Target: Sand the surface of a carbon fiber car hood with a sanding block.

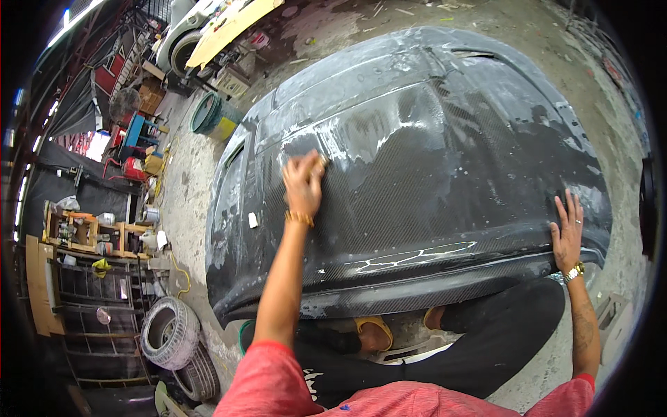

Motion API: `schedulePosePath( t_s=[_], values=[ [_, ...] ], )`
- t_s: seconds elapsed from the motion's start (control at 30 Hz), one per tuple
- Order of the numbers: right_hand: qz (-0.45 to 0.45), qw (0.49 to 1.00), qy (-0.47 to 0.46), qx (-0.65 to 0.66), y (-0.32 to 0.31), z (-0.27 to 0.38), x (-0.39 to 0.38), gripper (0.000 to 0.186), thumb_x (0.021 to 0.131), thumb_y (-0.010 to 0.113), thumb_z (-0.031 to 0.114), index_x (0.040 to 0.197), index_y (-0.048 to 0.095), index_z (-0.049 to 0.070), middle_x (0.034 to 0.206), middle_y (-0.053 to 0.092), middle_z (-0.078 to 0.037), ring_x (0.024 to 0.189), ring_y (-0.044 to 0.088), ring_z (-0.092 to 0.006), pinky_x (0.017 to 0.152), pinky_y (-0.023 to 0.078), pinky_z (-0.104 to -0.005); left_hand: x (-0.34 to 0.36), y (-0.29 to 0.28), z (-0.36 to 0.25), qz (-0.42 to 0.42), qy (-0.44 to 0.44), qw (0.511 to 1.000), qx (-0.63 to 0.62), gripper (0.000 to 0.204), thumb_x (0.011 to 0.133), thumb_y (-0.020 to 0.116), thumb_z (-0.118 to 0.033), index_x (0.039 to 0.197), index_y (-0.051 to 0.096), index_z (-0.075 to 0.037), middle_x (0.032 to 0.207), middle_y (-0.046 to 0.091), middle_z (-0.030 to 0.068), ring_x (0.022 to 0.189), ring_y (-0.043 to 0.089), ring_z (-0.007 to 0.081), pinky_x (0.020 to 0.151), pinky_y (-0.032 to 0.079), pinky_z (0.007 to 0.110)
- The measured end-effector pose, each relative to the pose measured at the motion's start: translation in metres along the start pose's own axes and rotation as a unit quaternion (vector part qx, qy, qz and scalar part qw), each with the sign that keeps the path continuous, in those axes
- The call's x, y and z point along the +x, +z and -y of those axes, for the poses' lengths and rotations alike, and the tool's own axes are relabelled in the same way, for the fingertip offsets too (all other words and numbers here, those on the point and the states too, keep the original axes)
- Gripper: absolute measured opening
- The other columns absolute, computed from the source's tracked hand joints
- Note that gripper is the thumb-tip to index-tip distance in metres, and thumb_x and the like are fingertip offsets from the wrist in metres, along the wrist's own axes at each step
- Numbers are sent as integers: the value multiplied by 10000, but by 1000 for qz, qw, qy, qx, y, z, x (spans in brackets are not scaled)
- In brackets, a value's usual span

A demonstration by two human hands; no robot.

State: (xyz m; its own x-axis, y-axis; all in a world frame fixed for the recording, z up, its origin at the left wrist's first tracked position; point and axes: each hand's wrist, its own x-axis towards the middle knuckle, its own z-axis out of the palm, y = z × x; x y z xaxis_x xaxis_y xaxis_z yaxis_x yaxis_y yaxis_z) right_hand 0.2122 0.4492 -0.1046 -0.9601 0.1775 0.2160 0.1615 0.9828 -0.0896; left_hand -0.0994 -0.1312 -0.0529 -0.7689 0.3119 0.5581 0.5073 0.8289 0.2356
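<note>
A wet, dark carbon-fibre-patterned car panel [389, 194], shaped like a hood, spreads in front of me, with pale grey streaks and film on it. My left hand [302, 177] is closed around a small tan piece, mostly hidden by the fingers, pressed on the panel's left-middle area. My right hand [567, 229] lies open on the panel near its right edge, fingers apart. A small white block [253, 220] rests on the panel just left of and below my left hand.
A bucket [208, 111] stands beyond the panel's left edge. Tyres [169, 333], wooden shelving [83, 240], red and blue equipment [135, 139] and a yellow cord [180, 274] are at left. A cream board [233, 31] is at the back. My legs [500, 326] are below the panel's near edge.
</note>
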Motion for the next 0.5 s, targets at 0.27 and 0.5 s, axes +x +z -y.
schedulePosePath(
  t_s=[0.27,0.5],
  values=[
    [-7,1000,-20,-14,-14,-9,-13,577,1048,406,400,1550,421,116,1682,254,-100,1563,171,-320,1260,87,-524,-60,-59,-53,100,58,993,-12,390,889,681,-102,1276,654,-73,1089,600,158,1038,558,347,947,423,447],
    [-19,999,-37,25,10,-9,9,563,1061,396,412,1558,419,147,1680,264,-81,1560,186,-308,1261,95,-515,117,-4,95,-20,-151,976,158,292,965,622,-329,1212,697,-193,1161,603,193,1074,572,418,956,473,528]
  ],
)
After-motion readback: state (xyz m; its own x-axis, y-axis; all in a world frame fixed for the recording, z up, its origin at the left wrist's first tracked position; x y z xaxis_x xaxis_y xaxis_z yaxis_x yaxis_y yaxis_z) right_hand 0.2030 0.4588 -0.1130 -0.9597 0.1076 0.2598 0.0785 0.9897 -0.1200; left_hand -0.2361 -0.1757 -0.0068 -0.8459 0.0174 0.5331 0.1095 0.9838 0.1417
